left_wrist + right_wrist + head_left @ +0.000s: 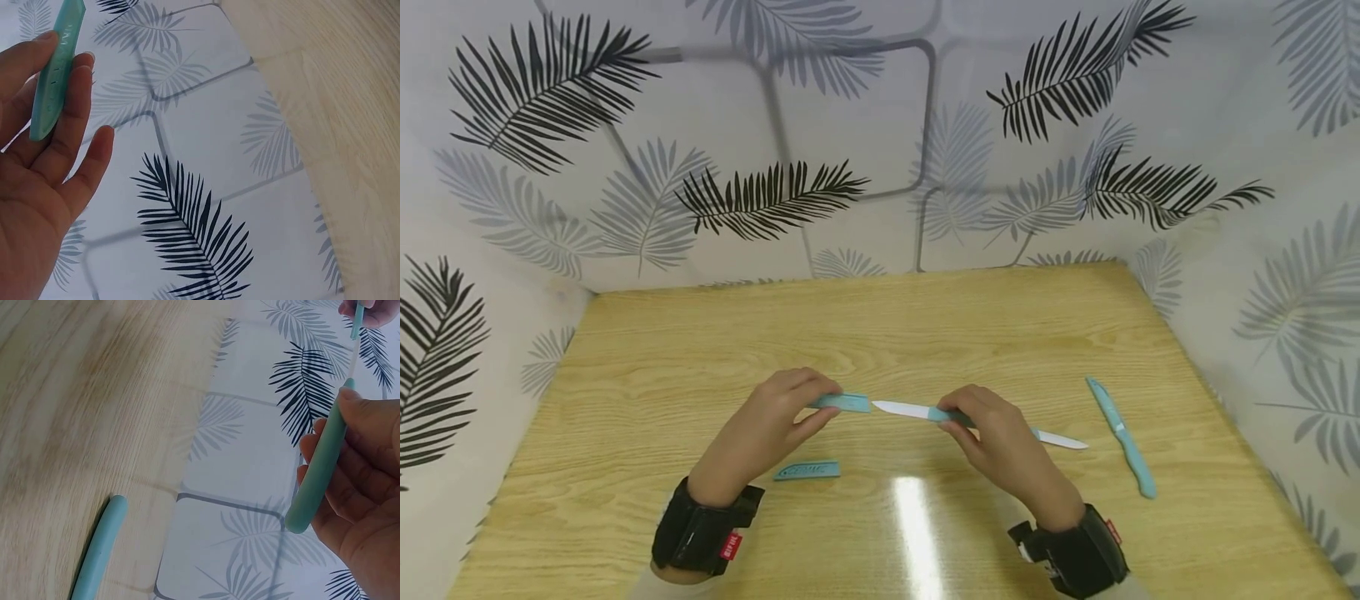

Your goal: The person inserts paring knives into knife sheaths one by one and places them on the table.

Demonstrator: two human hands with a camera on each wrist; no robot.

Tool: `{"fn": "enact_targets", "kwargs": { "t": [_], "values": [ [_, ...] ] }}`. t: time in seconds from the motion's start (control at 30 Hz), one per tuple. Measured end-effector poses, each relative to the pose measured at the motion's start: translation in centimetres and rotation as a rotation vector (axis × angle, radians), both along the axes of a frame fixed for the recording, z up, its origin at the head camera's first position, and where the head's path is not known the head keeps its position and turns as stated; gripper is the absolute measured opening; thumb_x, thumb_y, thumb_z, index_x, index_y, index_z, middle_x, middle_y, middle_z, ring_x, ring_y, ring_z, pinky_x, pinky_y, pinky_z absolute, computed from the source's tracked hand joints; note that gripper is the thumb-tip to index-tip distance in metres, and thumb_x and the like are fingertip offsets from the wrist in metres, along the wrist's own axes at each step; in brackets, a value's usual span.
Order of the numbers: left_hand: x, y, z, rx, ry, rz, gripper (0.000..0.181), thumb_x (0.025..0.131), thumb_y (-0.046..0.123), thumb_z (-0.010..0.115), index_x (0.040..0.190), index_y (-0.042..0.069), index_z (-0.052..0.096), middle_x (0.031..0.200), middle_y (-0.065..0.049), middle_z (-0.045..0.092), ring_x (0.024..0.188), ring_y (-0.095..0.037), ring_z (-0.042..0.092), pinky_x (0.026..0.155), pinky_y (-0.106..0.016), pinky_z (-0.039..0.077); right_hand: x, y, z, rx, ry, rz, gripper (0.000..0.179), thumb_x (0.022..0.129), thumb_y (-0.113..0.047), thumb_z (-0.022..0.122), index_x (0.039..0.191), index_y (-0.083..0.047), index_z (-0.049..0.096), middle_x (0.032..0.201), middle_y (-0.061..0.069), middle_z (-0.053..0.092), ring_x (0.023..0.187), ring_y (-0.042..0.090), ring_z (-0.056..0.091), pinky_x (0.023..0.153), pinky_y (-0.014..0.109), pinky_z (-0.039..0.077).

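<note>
Head view: the left hand point(777, 417) pinches a sheath point(850, 403), its mouth just beside the tip of the knife point(917, 411) the right hand point(1003, 437) grips; on the table point(700, 350) lie another sheath point(808, 471), a bare knife point(1063, 440) and a sheathed knife point(1125, 441).

Left hand point(782, 417) and right hand point(1000, 429) are bare. Left strap point(688, 529): black, thick, bearing a red tag point(731, 546) with pale lettering. Right strap point(1078, 552): black, likewise thick, with a red label point(1113, 532) at its outer edge. Pale sleeve ends point(673, 589) show below both straps.
</note>
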State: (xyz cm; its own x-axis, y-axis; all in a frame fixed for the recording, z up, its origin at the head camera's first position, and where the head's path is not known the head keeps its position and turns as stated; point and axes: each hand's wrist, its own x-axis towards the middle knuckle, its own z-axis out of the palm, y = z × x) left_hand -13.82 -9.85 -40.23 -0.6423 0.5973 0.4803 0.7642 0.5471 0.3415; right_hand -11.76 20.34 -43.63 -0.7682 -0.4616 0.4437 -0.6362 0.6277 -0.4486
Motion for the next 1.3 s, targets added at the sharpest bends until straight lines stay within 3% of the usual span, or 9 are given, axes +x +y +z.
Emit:
{"fn": "enact_targets", "kwargs": {
  "t": [0.3, 0.53, 1.3],
  "values": [
    [0.2, 0.5, -0.2, -0.005, -0.04, 0.001, 0.024, 0.085, 0.014, 0.074, 0.107, 0.008, 0.069, 0.106, -0.003, 0.066, 0.098, -0.018, 0.062, 0.082, -0.031, 0.054, 0.1, 0.0, 0.1, 0.008, -0.001, 0.002, 0.02, 0.082, -0.003, 0.074, 0.1, -0.004, 0.065, 0.097, 0.003, 0.064, 0.084, 0.013, 0.063, 0.07, 0.022, 0.055],
    [0.1, 0.6, -0.2, 0.0, -0.03, -0.02, 0.022, 0.087, 0.013, 0.071, 0.107, 0.007, 0.069, 0.106, -0.003, 0.066, 0.092, -0.014, 0.064, 0.076, -0.027, 0.055, -0.1, -0.2, 0.3, 0.023, 0.003, 0.012, 0.021, 0.08, -0.002, 0.076, 0.098, -0.003, 0.066, 0.097, 0.004, 0.064, 0.084, 0.014, 0.063, 0.07, 0.023, 0.055],
    [0.1, 0.9, -1.1, 0.023, -0.06, -0.008, 0.022, 0.09, 0.015, 0.067, 0.109, 0.005, 0.067, 0.105, -0.002, 0.064, 0.087, -0.01, 0.061, 0.072, -0.023, 0.053, -0.3, -0.6, 0.1, 0.037, 0.092, -0.001, 0.021, 0.079, -0.002, 0.076, 0.097, -0.002, 0.065, 0.096, 0.006, 0.064, 0.085, 0.016, 0.062, 0.069, 0.023, 0.055]
  ]
}}
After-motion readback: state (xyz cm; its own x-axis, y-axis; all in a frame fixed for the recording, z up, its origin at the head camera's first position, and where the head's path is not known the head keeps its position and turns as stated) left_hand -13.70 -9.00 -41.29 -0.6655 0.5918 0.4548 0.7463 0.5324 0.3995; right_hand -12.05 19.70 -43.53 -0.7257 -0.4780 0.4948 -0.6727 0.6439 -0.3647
